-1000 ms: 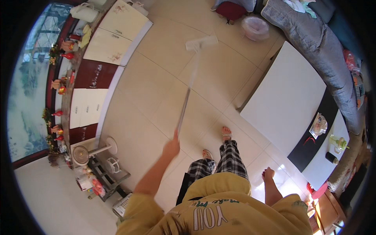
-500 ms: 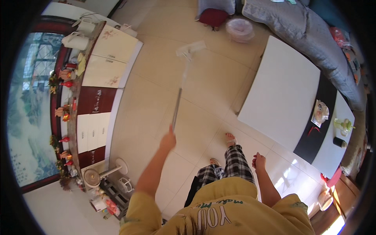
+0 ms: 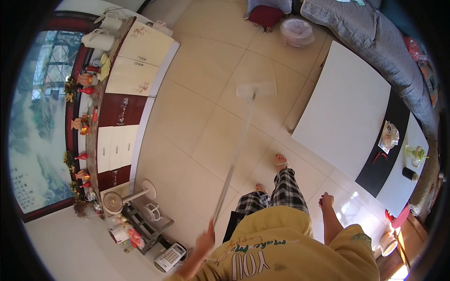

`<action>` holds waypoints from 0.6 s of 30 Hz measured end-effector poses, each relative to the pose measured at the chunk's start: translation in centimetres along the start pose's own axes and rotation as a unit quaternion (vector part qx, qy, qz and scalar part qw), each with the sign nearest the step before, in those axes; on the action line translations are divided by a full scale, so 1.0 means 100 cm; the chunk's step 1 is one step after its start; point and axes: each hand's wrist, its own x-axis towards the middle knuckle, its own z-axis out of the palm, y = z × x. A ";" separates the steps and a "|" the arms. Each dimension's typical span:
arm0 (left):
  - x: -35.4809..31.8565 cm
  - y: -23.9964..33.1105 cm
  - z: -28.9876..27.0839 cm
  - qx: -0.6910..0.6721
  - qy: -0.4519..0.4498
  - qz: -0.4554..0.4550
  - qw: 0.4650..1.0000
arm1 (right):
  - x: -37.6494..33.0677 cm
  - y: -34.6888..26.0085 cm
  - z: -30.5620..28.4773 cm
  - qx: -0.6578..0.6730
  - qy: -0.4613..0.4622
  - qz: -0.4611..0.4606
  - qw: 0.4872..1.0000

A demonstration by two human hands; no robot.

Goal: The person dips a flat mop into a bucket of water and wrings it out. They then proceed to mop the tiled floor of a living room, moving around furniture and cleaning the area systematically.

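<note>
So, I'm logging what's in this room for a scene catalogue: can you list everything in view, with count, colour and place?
Flat mop with long pale handle: 1, whitish pad on the floor ahead.
Beige tiled floor: 1, centre.
Low white table with black strip: 1, right.
Grey cushioned sofa: 1, upper right.
Cream and dark red cabinet: 1, left wall.
White kettles: 2, on the cabinet's far end.
White pedestal fan: 1, lying at lower left.
Clear plastic basin: 1, top, by the sofa.
Green-lidded bottle: 1, table's right end.
Left hand: 1, gripping the mop handle's end.
Right hand: 1, empty, hanging at the side.
</note>
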 end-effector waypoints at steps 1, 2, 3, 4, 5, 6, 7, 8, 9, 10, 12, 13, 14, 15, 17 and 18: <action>-0.026 -0.003 0.006 0.001 -0.022 -0.006 1.000 | -0.004 -0.004 0.006 0.005 -0.008 -0.005 1.000; -0.047 -0.005 0.010 0.002 -0.042 -0.011 0.999 | -0.008 -0.005 0.010 0.013 -0.015 -0.009 1.000; -0.073 -0.005 0.011 -0.006 -0.050 -0.040 0.998 | -0.013 -0.002 0.026 -0.001 -0.038 -0.019 0.999; -0.070 0.002 0.005 0.001 -0.054 -0.049 0.997 | -0.013 0.001 0.028 0.001 -0.041 -0.026 0.999; -0.056 0.007 -0.005 0.015 -0.052 -0.048 0.997 | -0.014 0.003 0.029 0.005 -0.042 -0.033 0.999; -0.039 0.013 -0.016 0.025 -0.042 -0.050 0.998 | -0.016 0.000 0.032 0.013 -0.052 -0.023 0.998; -0.011 0.019 -0.029 0.034 -0.026 -0.048 0.998 | -0.022 0.003 0.033 0.022 -0.058 -0.009 0.998; 0.017 0.025 -0.042 0.042 -0.007 -0.049 0.998 | -0.026 0.007 0.033 0.027 -0.067 0.006 0.997; 0.052 0.034 -0.060 0.053 0.012 -0.044 0.998 | -0.029 0.010 0.031 0.039 -0.070 0.005 0.997; 0.098 0.042 -0.078 0.058 0.056 -0.016 0.997 | -0.032 0.015 0.025 0.053 -0.072 0.007 0.996; 0.186 0.075 -0.131 0.064 0.146 0.065 0.985 | -0.032 0.024 0.015 0.065 -0.066 0.016 0.996; 0.223 0.101 -0.156 0.095 0.185 0.079 0.975 | -0.031 0.031 0.006 0.064 -0.054 0.026 0.996; 0.249 0.132 -0.184 0.097 0.194 0.099 0.971 | -0.030 0.037 -0.003 0.064 -0.041 0.034 0.997; 0.277 0.149 -0.203 0.125 0.221 0.092 0.963 | -0.035 0.039 -0.009 0.078 -0.035 0.045 0.995; 0.281 0.199 -0.238 0.072 0.220 0.109 0.967 | -0.033 0.048 -0.028 0.092 -0.013 0.053 0.994; 0.281 0.208 -0.241 0.056 0.215 0.112 0.969 | -0.032 0.053 -0.037 0.096 -0.004 0.058 0.994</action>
